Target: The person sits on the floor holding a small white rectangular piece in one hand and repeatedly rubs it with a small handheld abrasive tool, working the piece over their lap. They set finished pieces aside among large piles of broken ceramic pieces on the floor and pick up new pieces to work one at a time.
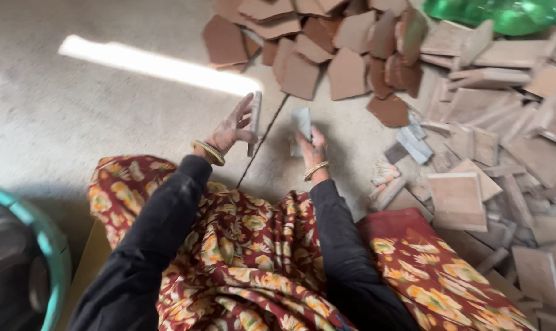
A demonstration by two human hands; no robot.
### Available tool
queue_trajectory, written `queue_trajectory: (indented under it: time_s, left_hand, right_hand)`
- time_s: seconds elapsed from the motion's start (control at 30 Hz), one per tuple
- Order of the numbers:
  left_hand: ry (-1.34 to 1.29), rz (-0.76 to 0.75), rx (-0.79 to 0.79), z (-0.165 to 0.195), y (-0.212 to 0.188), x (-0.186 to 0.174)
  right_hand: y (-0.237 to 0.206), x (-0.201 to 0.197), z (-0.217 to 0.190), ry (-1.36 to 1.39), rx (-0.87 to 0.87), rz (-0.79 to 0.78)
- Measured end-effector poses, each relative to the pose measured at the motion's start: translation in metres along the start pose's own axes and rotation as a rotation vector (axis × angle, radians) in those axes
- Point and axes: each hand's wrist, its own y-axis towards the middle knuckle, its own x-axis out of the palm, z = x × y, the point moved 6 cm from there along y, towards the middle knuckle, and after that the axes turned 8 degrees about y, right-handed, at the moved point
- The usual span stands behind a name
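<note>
Sitting on a concrete floor [94, 116], a person in dark sleeves and a red floral garment [241, 251] works two thin pieces of tile. Left hand [232, 130] is clamped on a narrow grey strip [254, 122], held upright just left of a dark crack [262, 142] in the floor; the fingers fan upward while the thumb pins the strip. Right hand [313, 150], just right of the crack, is closed around a pale grey shard [302, 122] that stands up from its grip. Both wrists carry gold bangles, and both hands look dusty.

A heap of brown tile pieces [327, 55] lies beyond the crack, up and to the right. Paler square tiles [492, 129] sprawl well to the right of the crack, with a green bag [505, 13] at their far edge. A teal-rimmed basin [42, 245] sits well left of the crack, beside the person's knee.

Judged from this frame, the work would go best with each piece gripped by its flat faces, fingers off the broken edges, the two pieces kept apart and low over the floor, and the wrists steady, since the shard is thin and looks likely to snap under a twist.
</note>
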Motion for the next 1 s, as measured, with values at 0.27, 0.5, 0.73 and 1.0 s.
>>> queue_trajectory:
  time_s: [0.27, 0.5, 0.73, 1.0]
  left_hand:
    - [0.341, 0.112, -0.188, -0.045, -0.021, -0.009]
    - [0.423, 0.122, 0.144, 0.002, -0.016, -0.019]
    - [0.941, 0.132, -0.226, -0.044, 0.01, -0.027]
    - [1.025, 0.231, 0.002, -0.017, -0.002, -0.023]
  right_hand:
    - [-0.003, 0.078, -0.034, -0.094, -0.101, -0.191]
    - [-0.003, 0.083, -0.051, -0.254, -0.324, -0.233]
    - [-0.047, 0.129, -0.066, -0.81, -0.687, -0.19]
    - [-0.034, 0.119, -0.068, -0.852, -0.351, -0.238]
